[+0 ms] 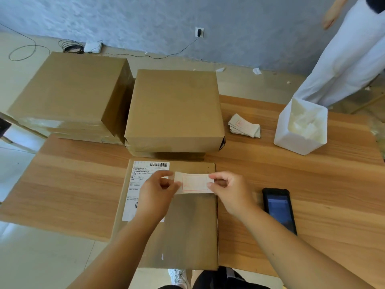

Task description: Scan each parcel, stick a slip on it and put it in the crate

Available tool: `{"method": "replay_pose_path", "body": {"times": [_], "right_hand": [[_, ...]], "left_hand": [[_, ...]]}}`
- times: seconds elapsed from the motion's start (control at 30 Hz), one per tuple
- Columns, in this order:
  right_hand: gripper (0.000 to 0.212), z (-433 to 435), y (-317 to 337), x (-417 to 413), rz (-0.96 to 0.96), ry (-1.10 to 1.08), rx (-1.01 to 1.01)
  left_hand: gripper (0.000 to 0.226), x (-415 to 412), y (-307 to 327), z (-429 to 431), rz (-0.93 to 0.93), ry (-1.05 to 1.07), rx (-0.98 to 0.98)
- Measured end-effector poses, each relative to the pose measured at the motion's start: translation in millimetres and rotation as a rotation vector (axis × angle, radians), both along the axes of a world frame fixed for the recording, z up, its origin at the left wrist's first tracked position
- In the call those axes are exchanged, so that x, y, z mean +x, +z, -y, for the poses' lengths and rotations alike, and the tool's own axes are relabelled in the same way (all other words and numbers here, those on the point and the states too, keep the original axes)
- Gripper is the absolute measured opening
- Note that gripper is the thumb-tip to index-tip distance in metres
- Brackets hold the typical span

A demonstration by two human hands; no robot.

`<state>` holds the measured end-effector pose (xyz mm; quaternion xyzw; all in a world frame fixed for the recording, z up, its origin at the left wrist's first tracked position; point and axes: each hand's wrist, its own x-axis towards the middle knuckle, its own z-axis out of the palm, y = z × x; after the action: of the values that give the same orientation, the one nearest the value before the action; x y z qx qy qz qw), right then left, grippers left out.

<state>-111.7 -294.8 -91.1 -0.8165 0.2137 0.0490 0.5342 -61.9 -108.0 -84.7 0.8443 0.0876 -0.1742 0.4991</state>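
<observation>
Labelling is in hand: left hand (157, 193) and right hand (229, 191) pinch the slip (192, 183) by its ends above the near parcel (187, 232), which next needs pressing flat.

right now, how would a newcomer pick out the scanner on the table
Start at the wooden table and find the flat parcel nearest the person. Just right of it, beside the right hand, lies the scanner. It is the only black thing there, slim, with a dark screen facing up.
</observation>
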Motion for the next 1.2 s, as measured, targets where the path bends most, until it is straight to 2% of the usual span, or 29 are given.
{"method": "replay_pose_path", "body": {"times": [0.07, 0.33, 0.5, 0.67, 0.73, 0.83, 0.97, 1.07, 1.2], "right_hand": [[0.021, 2, -5, 8, 0.001, 0.011, -0.048], [0.027, -3, -13, 30, 0.049, 0.124, -0.294], [0.029, -7, -13, 35, 0.017, 0.253, -0.475], [0.035, -5, -9, 39, -0.124, 0.274, -0.678], [0.04, 0, -10, 38, -0.141, 0.264, -0.685], [0.049, 1, -15, 32, -0.043, 0.324, -0.673], [0.045, 0, -26, 23, -0.074, 0.436, -0.683], [0.044, 7, -29, 15, -0.146, 0.389, -0.584], [0.044, 12, -29, 7, -0.112, 0.323, -0.437]], "left_hand": [[0.036, 9, -2, 3, 0.046, -0.039, 0.045], [0.005, 26, -18, 12, 0.302, -0.223, 0.294], [0.016, 27, -22, 17, 0.317, -0.29, 0.421], [0.021, 25, -22, 16, 0.336, -0.35, 0.596], [0.027, 26, -23, 12, 0.333, -0.361, 0.643], [0.038, 23, -26, 5, 0.387, -0.466, 0.687], [0.044, 21, -30, -1, 0.402, -0.514, 0.725], [0.045, 21, -31, -9, 0.373, -0.466, 0.671], [0.039, 20, -28, -18, 0.398, -0.427, 0.646]]}}
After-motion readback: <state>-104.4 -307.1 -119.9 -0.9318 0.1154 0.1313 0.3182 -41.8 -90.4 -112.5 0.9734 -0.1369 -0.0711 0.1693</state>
